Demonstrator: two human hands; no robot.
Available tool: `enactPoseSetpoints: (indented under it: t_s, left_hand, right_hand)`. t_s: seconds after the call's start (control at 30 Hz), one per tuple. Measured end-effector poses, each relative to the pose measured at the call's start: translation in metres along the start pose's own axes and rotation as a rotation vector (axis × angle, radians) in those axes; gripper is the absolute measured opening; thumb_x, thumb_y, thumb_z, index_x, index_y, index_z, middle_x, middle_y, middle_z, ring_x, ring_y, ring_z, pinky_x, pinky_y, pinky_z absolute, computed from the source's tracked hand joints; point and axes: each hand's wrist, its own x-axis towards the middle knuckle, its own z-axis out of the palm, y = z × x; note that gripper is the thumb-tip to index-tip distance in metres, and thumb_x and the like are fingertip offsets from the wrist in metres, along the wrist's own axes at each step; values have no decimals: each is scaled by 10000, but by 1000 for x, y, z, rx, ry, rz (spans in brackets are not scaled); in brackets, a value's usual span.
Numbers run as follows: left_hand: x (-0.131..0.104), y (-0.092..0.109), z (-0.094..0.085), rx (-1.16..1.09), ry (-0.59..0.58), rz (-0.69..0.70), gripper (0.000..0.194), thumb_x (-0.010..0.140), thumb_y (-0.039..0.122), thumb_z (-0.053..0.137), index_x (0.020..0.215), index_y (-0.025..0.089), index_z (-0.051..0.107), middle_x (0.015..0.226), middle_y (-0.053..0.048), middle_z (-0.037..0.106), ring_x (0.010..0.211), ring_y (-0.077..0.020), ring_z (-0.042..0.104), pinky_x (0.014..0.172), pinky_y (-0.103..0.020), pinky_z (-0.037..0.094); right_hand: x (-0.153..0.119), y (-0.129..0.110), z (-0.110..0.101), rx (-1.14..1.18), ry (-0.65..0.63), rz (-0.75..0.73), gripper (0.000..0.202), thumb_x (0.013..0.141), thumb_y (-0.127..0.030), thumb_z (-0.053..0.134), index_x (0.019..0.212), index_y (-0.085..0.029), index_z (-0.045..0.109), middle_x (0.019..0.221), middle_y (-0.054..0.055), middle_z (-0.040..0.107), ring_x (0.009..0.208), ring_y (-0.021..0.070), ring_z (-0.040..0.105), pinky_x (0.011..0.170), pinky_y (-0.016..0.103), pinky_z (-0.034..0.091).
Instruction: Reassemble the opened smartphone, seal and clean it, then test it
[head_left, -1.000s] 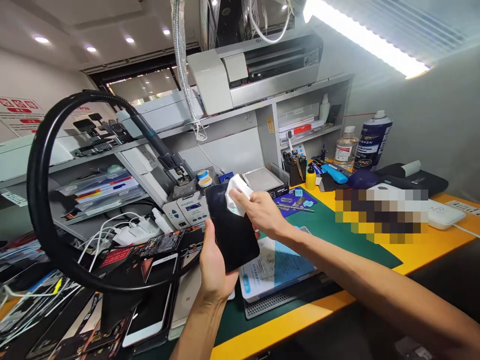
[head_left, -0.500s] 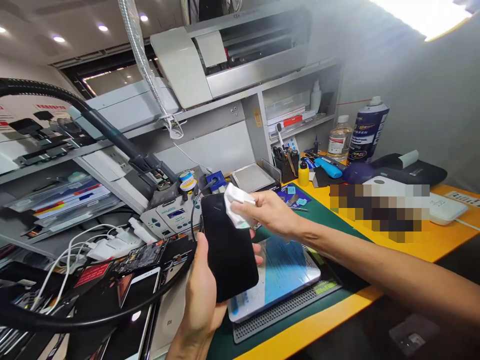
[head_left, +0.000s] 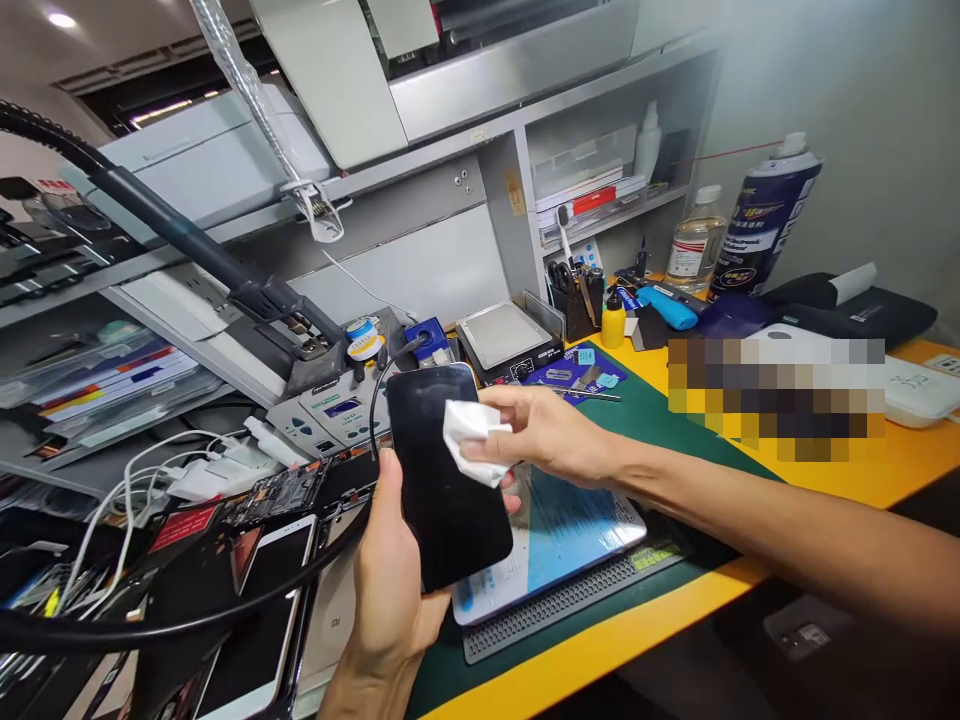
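Note:
A black phone (head_left: 450, 520) with a dark, blank screen is held upright and slightly tilted in my left hand (head_left: 390, 560). The thumb lies along its left edge and fingertips show at its right edge. My right hand (head_left: 544, 435) pinches a folded white tissue (head_left: 472, 440) against the upper right part of the screen. Behind and below the phone, a blue and white box (head_left: 577, 530) rests on a grey perforated mat (head_left: 555, 600).
Several phones (head_left: 262, 600) and parts crowd the left side, crossed by a black cable (head_left: 225, 625). A soldering station (head_left: 345, 410) stands behind. Back right are a yellow bottle (head_left: 613, 322), a spray can (head_left: 765, 225) and a white device (head_left: 817, 360).
The tissue has moved down the screen with my right hand. The phone is tilted a little differently, and the camera view has shifted closer to the bench.

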Motion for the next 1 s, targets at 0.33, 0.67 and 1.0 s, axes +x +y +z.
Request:
enactPoseSetpoints:
  t_s: [0.33,0.67,1.0]
  left_hand:
    - [1,5,6,-25,121,66,585,997,557,378,1171,145,756,998,-151,795,998,-326,753,894,-490,607]
    - [3,5,6,-165,99,259,457,1005,494,457,1331,258,672,1224,-58,752,1190,-270,679,1053,-409,527]
    - [0,15,4,-89,99,192,572,992,559,406,1245,148,715,1178,-163,751,1026,-312,739,896,-478,607]
  right_hand:
    - [2,-2,-1,-13,-13,443,637,767,-760,667,620,-140,646,604,73,670,432,140,595,405,260,516]
    - [-5,-1,7,-38,-162,550,643,853,-701,609,585,-118,652,587,143,713,408,177,655,402,262,554]
    - [-17,14,9,135,-269,469,326,686,-336,895,841,-117,710,742,33,730,609,157,726,573,236,619]
